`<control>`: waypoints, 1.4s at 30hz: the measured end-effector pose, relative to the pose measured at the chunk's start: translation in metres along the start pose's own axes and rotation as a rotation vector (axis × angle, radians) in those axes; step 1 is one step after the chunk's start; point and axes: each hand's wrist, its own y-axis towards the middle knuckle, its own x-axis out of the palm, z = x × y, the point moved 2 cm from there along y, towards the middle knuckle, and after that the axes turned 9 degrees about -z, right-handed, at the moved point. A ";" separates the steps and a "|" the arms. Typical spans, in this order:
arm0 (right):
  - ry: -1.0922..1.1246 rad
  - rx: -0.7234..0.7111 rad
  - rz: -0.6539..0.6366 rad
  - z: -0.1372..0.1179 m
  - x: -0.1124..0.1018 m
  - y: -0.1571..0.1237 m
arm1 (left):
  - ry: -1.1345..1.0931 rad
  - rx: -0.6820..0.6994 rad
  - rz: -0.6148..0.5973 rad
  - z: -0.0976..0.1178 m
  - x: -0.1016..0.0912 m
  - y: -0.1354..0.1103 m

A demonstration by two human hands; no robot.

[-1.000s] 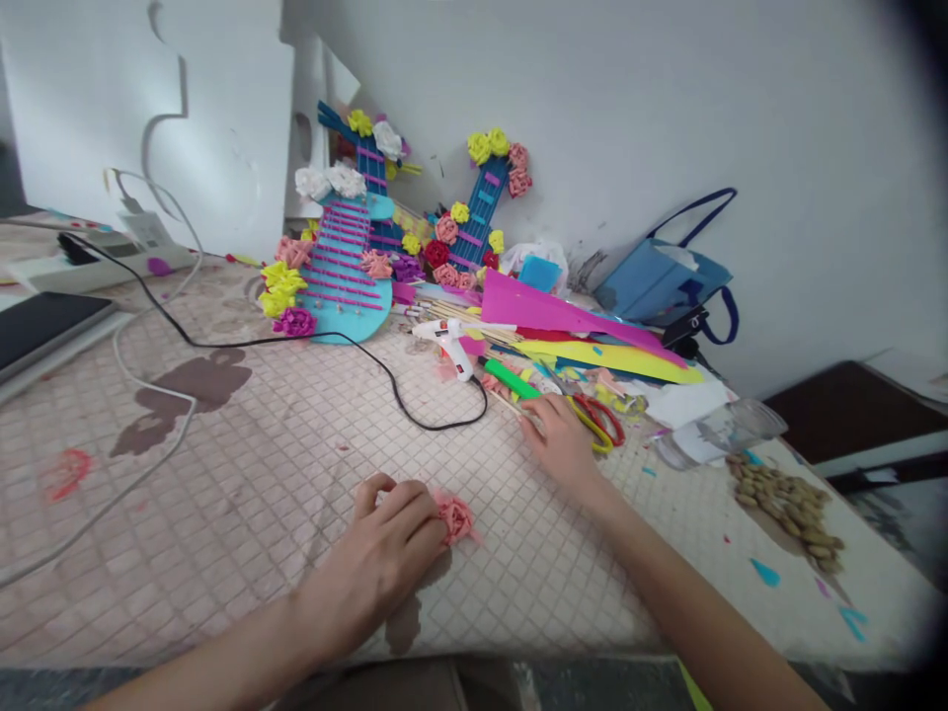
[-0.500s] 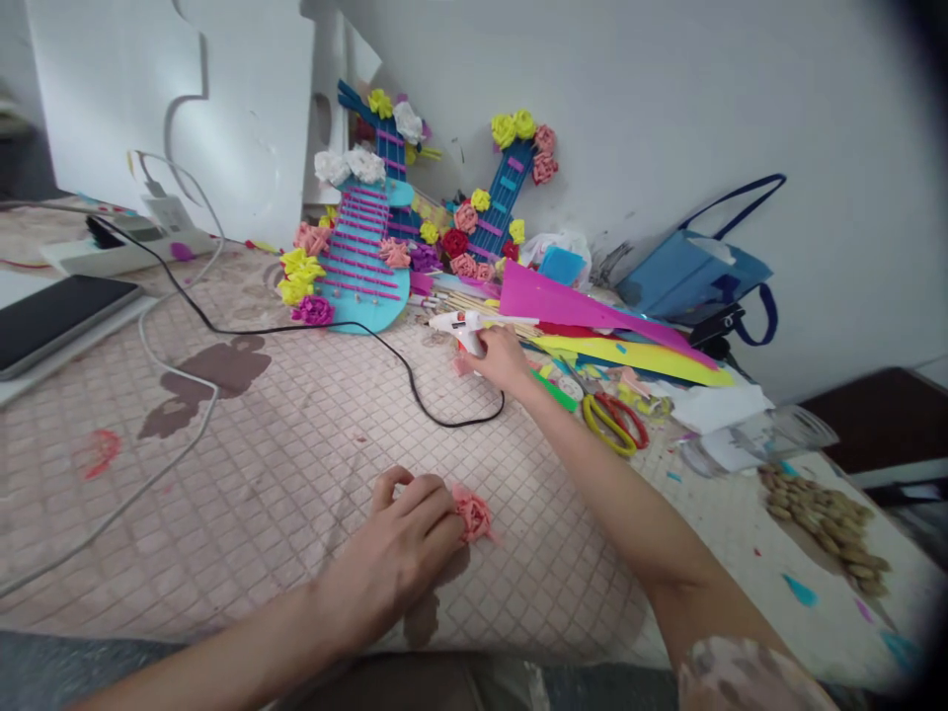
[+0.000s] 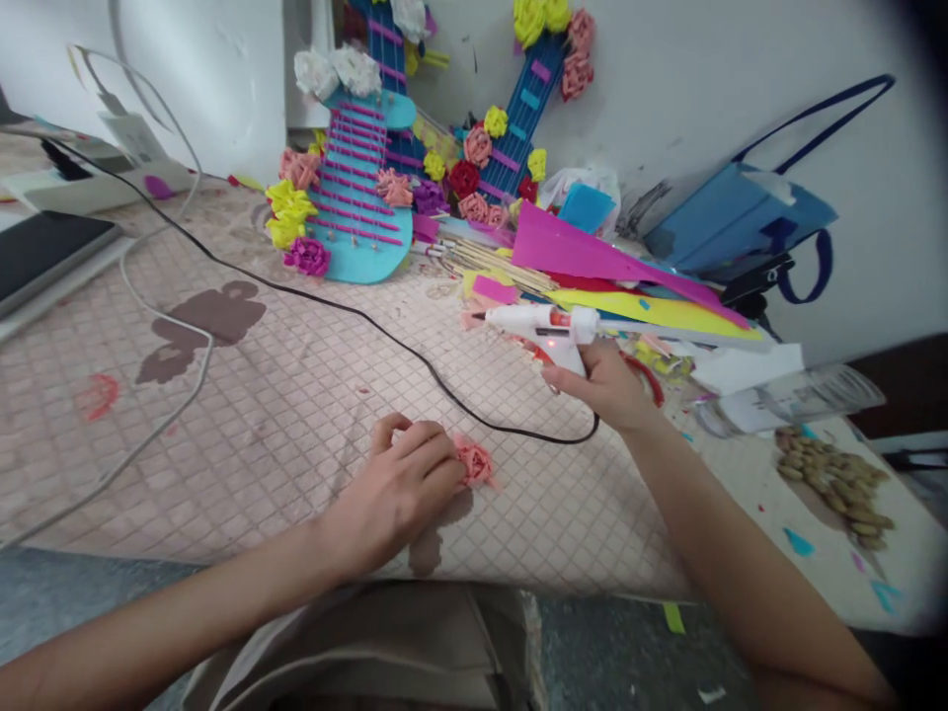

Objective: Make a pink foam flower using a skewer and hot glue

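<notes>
My left hand point(image 3: 411, 484) rests on the table with its fingers curled, the fingertips at a salmon-pink paper flower point(image 3: 476, 462) that lies on the tabletop. Part of the flower is covered by those fingers. Raised above the table, my right hand point(image 3: 613, 383) grips a white hot glue gun point(image 3: 552, 324) by its handle. Its dark nozzle points left, a small red light glows on its side, and a glue stick point(image 3: 652, 328) sticks out of the back. The gun's black cord point(image 3: 436, 380) loops away to the left.
Paper-flower-covered blue cardboard guitars point(image 3: 362, 188) lean at the back wall. Coloured sheets point(image 3: 592, 257), wooden sticks point(image 3: 493, 262) and red-handled scissors point(image 3: 648, 378) lie behind the glue gun. A clear jar point(image 3: 807, 395), peanuts point(image 3: 836, 489) and blue bag point(image 3: 741, 217) are right; a black tablet point(image 3: 51, 257) left.
My right hand has lifted the glue gun off the back of the table and brought it nearer and to the right. My left hand stays at the flower. The view has tilted down.
</notes>
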 end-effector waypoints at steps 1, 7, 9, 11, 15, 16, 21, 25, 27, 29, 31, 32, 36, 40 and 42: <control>0.018 0.008 -0.036 0.003 0.000 -0.007 | 0.001 0.000 0.004 0.000 -0.001 0.000; 0.132 -0.014 -0.080 0.009 0.006 -0.028 | 0.048 -0.020 0.061 -0.012 -0.009 -0.014; 0.130 -0.056 -0.116 0.005 0.007 -0.029 | 0.061 -0.010 0.058 -0.017 -0.012 -0.021; 0.099 -0.098 -0.196 -0.001 0.008 -0.030 | 0.073 0.018 0.047 -0.021 -0.015 -0.027; 0.018 -0.112 -0.363 -0.022 0.006 -0.033 | 0.082 0.084 0.021 -0.019 -0.022 -0.027; -0.002 -0.120 -0.423 -0.029 0.006 -0.034 | 0.077 0.094 0.015 -0.018 -0.023 -0.025; -0.082 -0.187 -0.622 -0.051 0.007 -0.041 | 0.059 0.114 -0.018 -0.014 -0.025 -0.019; -0.090 -0.161 -0.689 -0.052 0.010 -0.047 | 0.050 0.113 -0.025 -0.014 -0.026 -0.019; -0.093 -0.157 -0.707 -0.051 0.011 -0.050 | 0.047 0.117 -0.019 -0.014 -0.026 -0.019; -0.096 -0.152 -0.715 -0.051 0.013 -0.051 | 0.039 0.119 -0.027 -0.014 -0.026 -0.020; -0.101 -0.143 -0.717 -0.052 0.014 -0.052 | 0.029 0.117 -0.041 -0.015 -0.026 -0.020; -0.104 -0.139 -0.715 -0.052 0.015 -0.052 | 0.026 0.113 -0.047 -0.015 -0.026 -0.020; -0.121 -0.115 -0.706 -0.051 0.017 -0.052 | 0.025 0.104 -0.060 -0.015 -0.026 -0.021; -0.108 -0.113 -0.709 -0.050 0.018 -0.051 | 0.018 0.100 -0.057 -0.014 -0.027 -0.020; -0.093 -0.099 -0.723 -0.049 0.019 -0.050 | 0.023 0.102 -0.058 -0.014 -0.027 -0.020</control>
